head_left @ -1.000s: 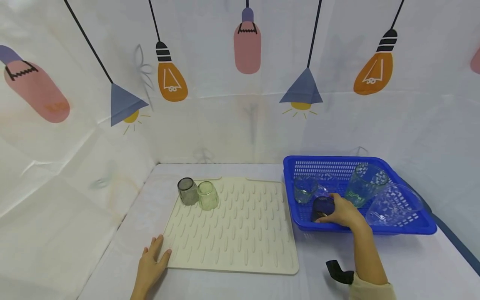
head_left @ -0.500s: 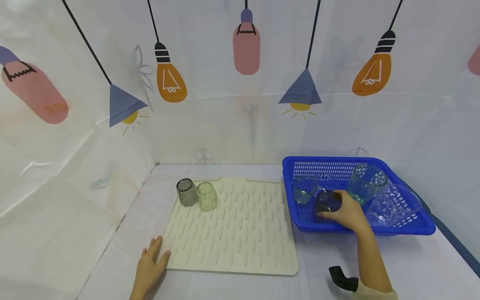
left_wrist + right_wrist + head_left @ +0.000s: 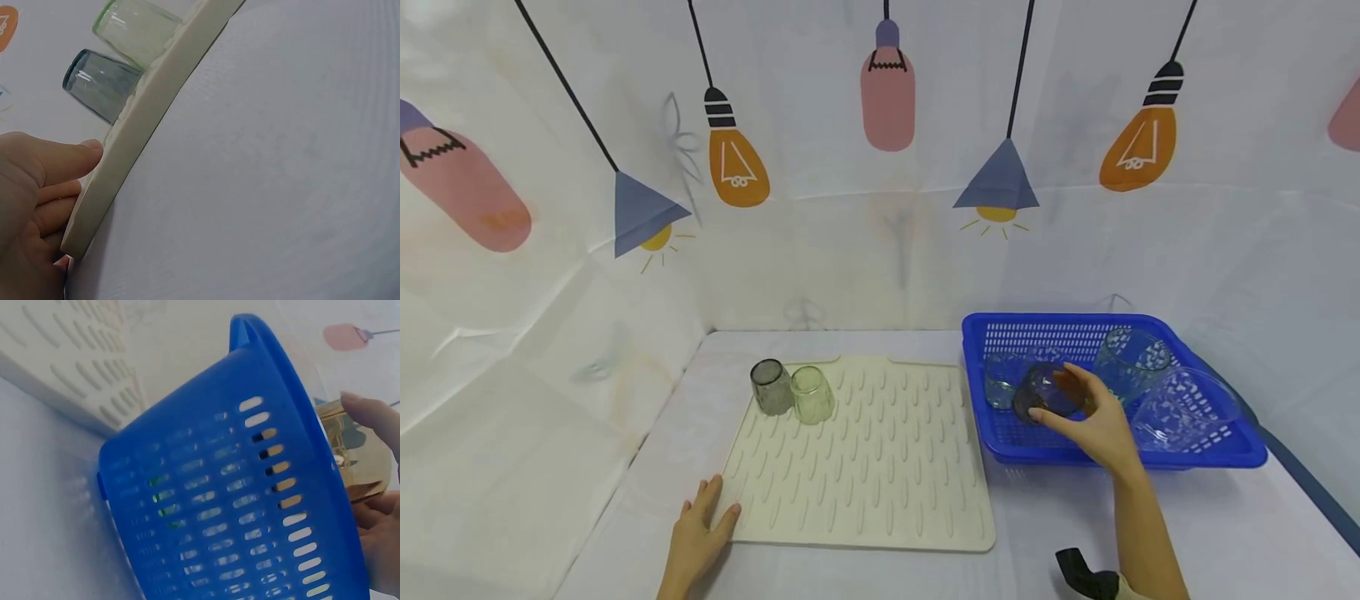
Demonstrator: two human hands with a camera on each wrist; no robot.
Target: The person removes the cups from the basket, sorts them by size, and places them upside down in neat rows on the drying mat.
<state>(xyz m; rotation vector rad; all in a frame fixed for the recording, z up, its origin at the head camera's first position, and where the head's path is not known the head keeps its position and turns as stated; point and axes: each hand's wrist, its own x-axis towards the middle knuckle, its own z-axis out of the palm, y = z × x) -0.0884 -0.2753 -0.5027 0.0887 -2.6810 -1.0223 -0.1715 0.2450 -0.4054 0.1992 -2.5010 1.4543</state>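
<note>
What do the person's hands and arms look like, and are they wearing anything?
The left hand and right hand are bare, with no gloves. A little pale cream sleeve shows on the right arm, at the picture's bottom edge. Beside it is a bent black piece; I can't tell what it is. No sleeve shows on the left.

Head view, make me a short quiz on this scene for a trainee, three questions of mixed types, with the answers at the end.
1. How many things stand on the mat?

2. True or false: the left hand grips a glass.

3. Pick one. In the head view, the basket is:
A) left of the mat
B) right of the mat
C) on top of the mat

Key:
1. Two: the gray glass and the green glass.
2. False. It touches the mat's left edge; the right hand holds the dark glass.
3. B
</note>
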